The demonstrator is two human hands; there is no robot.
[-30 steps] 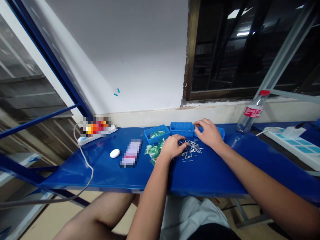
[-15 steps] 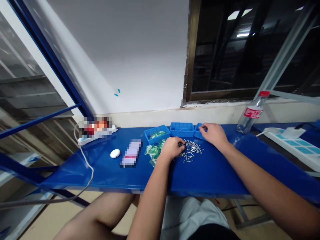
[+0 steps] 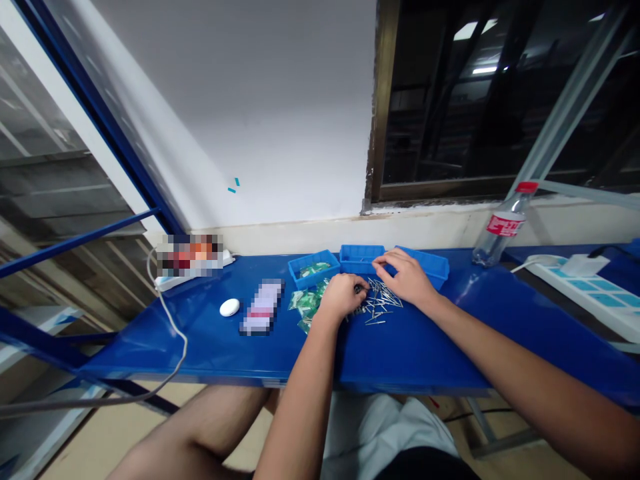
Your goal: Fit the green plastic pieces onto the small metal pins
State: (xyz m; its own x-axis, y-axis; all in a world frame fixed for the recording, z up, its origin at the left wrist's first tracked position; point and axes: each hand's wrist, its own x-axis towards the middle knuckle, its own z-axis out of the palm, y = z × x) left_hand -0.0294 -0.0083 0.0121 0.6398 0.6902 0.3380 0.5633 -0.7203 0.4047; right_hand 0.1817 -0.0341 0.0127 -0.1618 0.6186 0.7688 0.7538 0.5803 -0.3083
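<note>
My left hand rests at the left edge of a pile of thin metal pins that look like rivets, its fingers curled around a small dark piece too small to name. Above the right side of that pile hovers my right hand, thumb and fingers bent but apart, with nothing visible in them. Green-and-clear small plastic packets lie beside my left hand. Behind the hands stand three blue bins: a left bin with green packets inside, a middle bin, and a right bin partly covered by my right hand.
On the blue table a white oval object and a blurred-out phone-shaped item lie to the left. A red-capped bottle stands at the back right. Power strips sit at both sides, and a cable hangs at left.
My right hand has moved left and slightly toward me, from the right bin to over the metal pins, exposing more of that bin. My left hand has hardly moved.
</note>
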